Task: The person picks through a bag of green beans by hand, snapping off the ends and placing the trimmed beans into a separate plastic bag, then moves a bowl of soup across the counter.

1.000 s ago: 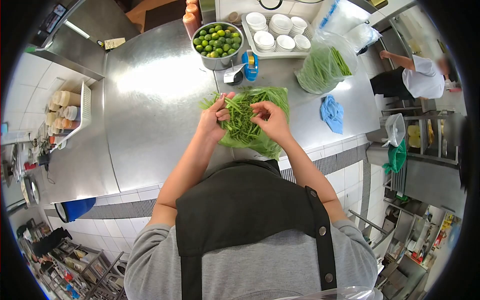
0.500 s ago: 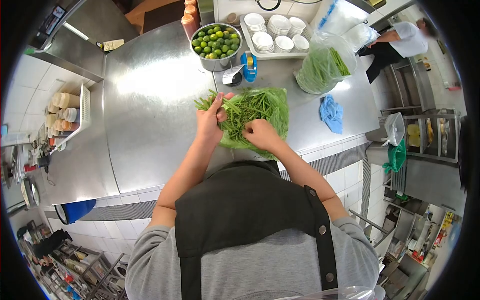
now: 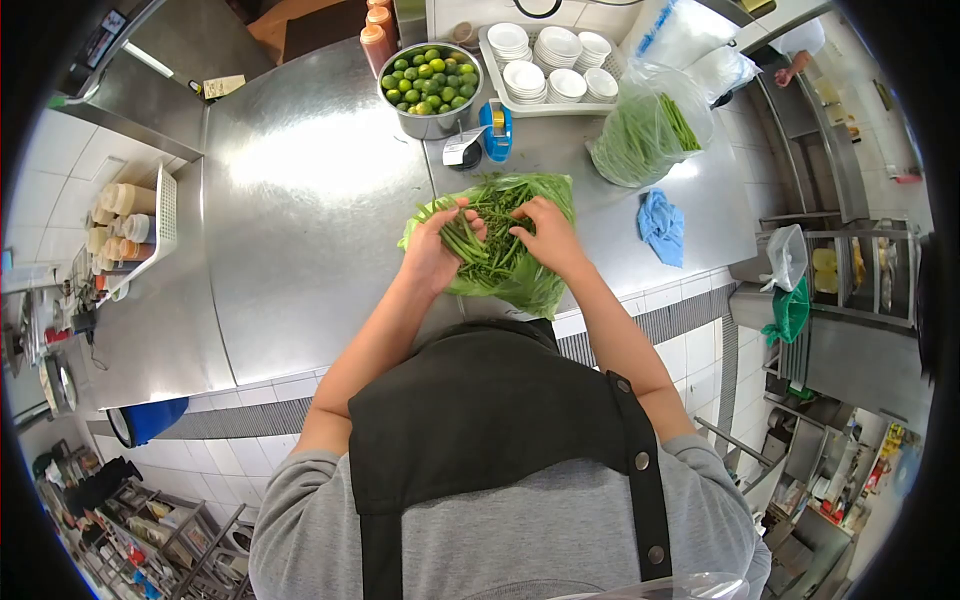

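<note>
My left hand is closed around a small bunch of thin green vegetable stems, held at the left side of an opened green plastic bag. A loose heap of similar stems lies on that bag. Over the heap's right side is my right hand, its fingers bent and the thumb apart from them. I see nothing held between them, though the fingertips partly blend into the greens.
Behind the bag stand a steel pot of limes, a blue tape dispenser and a rack of white bowls. To the right are a clear bag of green stems and a blue cloth. A person stands far right.
My left hand has turned and come lower, bringing its bunch over the bag. My right hand has shifted up and right, its fingers opening. The person at the right has moved mostly out of view.
</note>
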